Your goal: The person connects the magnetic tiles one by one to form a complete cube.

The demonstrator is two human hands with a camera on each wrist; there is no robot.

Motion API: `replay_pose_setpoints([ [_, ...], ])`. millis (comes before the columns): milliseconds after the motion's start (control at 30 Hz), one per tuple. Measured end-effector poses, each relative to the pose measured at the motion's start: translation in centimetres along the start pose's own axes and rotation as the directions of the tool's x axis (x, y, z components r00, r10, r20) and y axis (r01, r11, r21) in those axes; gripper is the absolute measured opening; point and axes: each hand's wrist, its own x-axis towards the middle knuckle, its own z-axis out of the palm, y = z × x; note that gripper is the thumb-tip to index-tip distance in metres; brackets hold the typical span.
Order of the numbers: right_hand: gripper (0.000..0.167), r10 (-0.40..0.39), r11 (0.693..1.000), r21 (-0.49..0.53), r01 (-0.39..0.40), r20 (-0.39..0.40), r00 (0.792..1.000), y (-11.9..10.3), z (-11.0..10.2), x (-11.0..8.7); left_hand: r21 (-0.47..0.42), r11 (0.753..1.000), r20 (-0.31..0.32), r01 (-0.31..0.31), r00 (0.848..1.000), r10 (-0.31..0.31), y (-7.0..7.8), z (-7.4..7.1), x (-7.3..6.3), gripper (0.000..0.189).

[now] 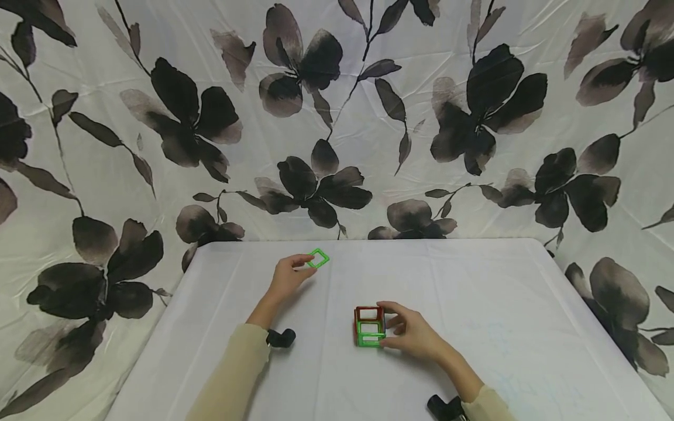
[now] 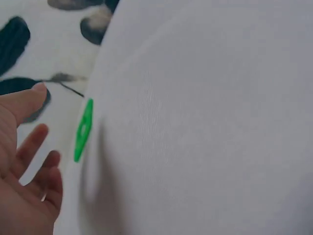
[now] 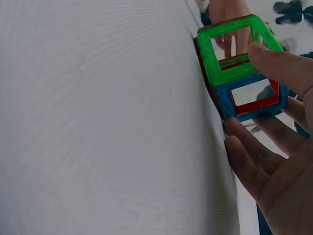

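My left hand (image 1: pixel 286 279) reaches across the white table, thumb and fingers spread beside a green square magnetic tile (image 1: pixel 324 254). In the left wrist view a gap shows between the fingertips (image 2: pixel 43 131) and the tile (image 2: pixel 84 128), seen almost edge-on. With my right hand (image 1: pixel 416 334) I hold a small box of magnetic tiles (image 1: pixel 371 335) standing on the table. The right wrist view shows the thumb on its green frame (image 3: pixel 210 54) and the other fingers by its blue frame (image 3: pixel 226 101). Red frames form other sides.
A white cloth covers the table (image 1: pixel 489 280). Behind it hangs a white curtain (image 1: pixel 400 193) printed with dark flowers. Black wrist devices (image 1: pixel 281 338) sit at both sleeves.
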Motion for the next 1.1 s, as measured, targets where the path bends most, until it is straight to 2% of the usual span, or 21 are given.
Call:
replay_pose_setpoints([
  [133, 0.077, 0.0, 1.0, 0.004, 0.0, -0.001, 1.0, 0.0, 0.0, 0.1, 0.071, 0.996, -0.069, 0.063, 0.996, -0.058, -1.2, 0.0, 1.9, 0.043],
  [300, 0.077, -0.002, 1.0, -0.004, 0.002, -0.003, 1.0, 0.1, 0.2, -0.1, 0.139, 0.983, -0.101, 0.117, 0.99, -0.103, -2.5, 0.5, 2.9, 0.056],
  [400, 0.078, 0.014, 1.0, -0.009, -0.014, 0.0, 1.0, 0.2, 0.2, -0.2, 0.201, 0.973, -0.125, 0.114, 0.988, -0.09, -3.2, 1.0, 3.0, 0.062],
  [600, 0.078, 0.022, 1.0, 0.0, -0.022, -0.006, 1.0, 0.2, 0.1, -0.3, 0.352, 0.932, -0.156, 0.088, 0.987, -0.034, -3.6, 1.8, 3.1, 0.07],
  [700, 0.078, 0.015, 1.0, 0.014, -0.015, -0.016, 1.0, 0.1, 0.2, -0.3, 0.391, 0.915, -0.161, 0.096, 0.986, -0.035, -3.6, 2.0, 2.9, 0.071],
  [900, 0.079, 0.027, 0.999, 0.034, -0.027, -0.009, 1.0, 0.0, 0.4, -0.4, 0.446, 0.884, -0.156, 0.14, 0.985, -0.077, -3.4, 2.2, 2.5, 0.068],
  [1000, 0.079, 0.024, 0.999, 0.028, -0.024, -0.012, 1.0, 0.2, 0.4, -0.4, 0.434, 0.891, -0.16, 0.133, 0.985, -0.069, -3.2, 2.1, 2.5, 0.064],
  [1100, 0.077, 0.028, 1.0, 0.011, -0.028, -0.022, 0.999, 0.3, 0.3, -0.4, 0.369, 0.924, -0.167, 0.103, 0.985, -0.044, -3.0, 2.0, 2.6, 0.061],
])
